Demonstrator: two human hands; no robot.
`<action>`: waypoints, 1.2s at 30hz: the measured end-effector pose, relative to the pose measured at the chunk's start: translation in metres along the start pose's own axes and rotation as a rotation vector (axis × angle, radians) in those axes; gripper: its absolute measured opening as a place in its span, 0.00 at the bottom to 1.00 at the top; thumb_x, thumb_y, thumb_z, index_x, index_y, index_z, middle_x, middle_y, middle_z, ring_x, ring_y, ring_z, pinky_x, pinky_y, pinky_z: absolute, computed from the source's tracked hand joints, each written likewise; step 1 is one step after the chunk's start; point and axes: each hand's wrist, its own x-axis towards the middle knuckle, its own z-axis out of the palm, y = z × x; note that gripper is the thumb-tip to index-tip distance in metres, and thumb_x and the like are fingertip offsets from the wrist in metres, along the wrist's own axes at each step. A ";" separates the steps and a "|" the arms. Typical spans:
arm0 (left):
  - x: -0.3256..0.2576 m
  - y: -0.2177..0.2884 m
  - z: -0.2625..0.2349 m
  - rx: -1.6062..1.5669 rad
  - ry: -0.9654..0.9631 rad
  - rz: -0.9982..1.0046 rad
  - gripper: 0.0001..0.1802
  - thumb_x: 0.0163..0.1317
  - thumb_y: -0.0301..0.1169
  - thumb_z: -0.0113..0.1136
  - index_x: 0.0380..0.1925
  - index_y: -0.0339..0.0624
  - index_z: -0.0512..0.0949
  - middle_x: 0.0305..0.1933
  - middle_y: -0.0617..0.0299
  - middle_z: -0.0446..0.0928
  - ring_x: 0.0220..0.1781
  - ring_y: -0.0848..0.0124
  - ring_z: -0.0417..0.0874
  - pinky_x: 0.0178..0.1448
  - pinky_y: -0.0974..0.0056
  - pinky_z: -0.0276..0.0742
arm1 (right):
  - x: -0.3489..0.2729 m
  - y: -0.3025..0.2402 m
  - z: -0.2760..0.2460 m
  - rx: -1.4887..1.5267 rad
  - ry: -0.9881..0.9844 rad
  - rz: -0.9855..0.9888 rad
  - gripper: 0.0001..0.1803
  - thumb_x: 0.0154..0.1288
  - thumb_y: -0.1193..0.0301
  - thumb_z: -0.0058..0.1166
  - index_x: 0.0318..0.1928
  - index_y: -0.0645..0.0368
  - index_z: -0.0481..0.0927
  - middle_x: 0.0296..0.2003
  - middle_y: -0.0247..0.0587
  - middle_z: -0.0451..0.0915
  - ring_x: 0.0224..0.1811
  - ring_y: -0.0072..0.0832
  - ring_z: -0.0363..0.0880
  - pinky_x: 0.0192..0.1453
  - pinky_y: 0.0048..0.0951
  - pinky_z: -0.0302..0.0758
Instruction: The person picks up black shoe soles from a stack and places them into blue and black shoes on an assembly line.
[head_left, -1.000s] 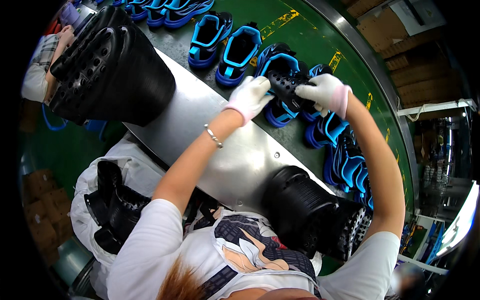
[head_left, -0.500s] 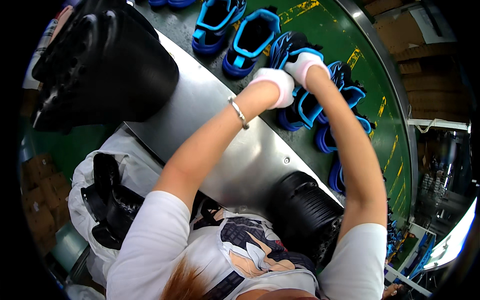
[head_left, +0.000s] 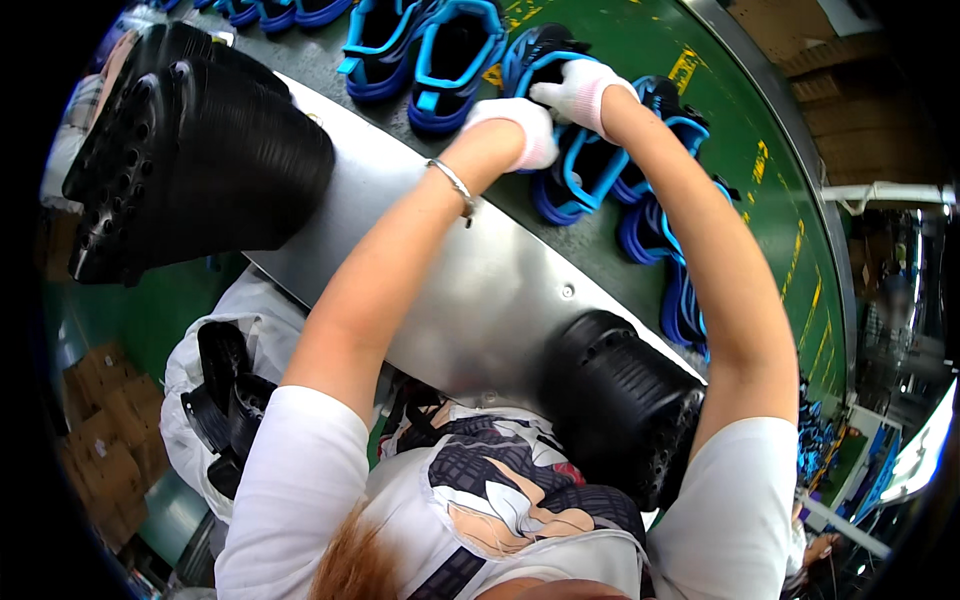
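Note:
Both my hands wear white gloves with pink cuffs and meet at one black and blue sports shoe in the row beyond the metal shelf. My right hand is curled at the shoe's opening, its thumb bent inward. My left hand is closed at the heel end, its fingertips hidden behind the glove. Between and below the hands, the shoe's heel is covered. Just right of them stands another shoe with a bright blue collar. To the left is a shoe with a pale blue heel tab.
A metal shelf lies between me and the green belt. Stacked black perforated insole-like parts stand on its left, with another black stack at its right. A white sack holds black parts. Cardboard boxes lie lower left.
Both hands and the row of shoes have shifted left and up in the picture. The hands stay at the same shoe, the right one a little apart from the left.

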 end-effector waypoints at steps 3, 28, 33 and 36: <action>0.008 -0.009 0.010 -0.010 0.052 -0.042 0.24 0.63 0.43 0.52 0.52 0.42 0.84 0.56 0.45 0.83 0.58 0.51 0.84 0.61 0.53 0.80 | -0.075 0.006 -0.028 -0.134 0.199 -0.344 0.27 0.62 0.52 0.57 0.55 0.56 0.84 0.47 0.51 0.86 0.49 0.46 0.85 0.55 0.40 0.81; 0.010 0.004 0.094 -0.409 0.522 0.212 0.20 0.64 0.46 0.67 0.41 0.40 0.82 0.43 0.47 0.82 0.45 0.53 0.82 0.54 0.56 0.75 | -0.471 0.121 0.071 0.062 0.529 -0.173 0.36 0.44 0.54 0.76 0.52 0.58 0.81 0.49 0.45 0.80 0.49 0.43 0.81 0.53 0.41 0.78; 0.009 0.009 0.104 -0.568 0.506 0.092 0.22 0.66 0.46 0.66 0.49 0.41 0.80 0.46 0.53 0.76 0.38 0.65 0.79 0.43 0.62 0.76 | -0.461 0.118 0.065 0.037 0.562 -0.211 0.28 0.47 0.54 0.73 0.43 0.58 0.76 0.39 0.43 0.76 0.45 0.42 0.79 0.49 0.40 0.77; 0.008 -0.004 0.102 -0.500 0.510 0.234 0.23 0.67 0.44 0.65 0.56 0.44 0.78 0.44 0.58 0.78 0.32 0.71 0.76 0.38 0.65 0.75 | -0.461 0.121 0.063 0.015 0.556 -0.242 0.27 0.47 0.54 0.72 0.39 0.57 0.75 0.38 0.43 0.76 0.44 0.41 0.79 0.49 0.40 0.77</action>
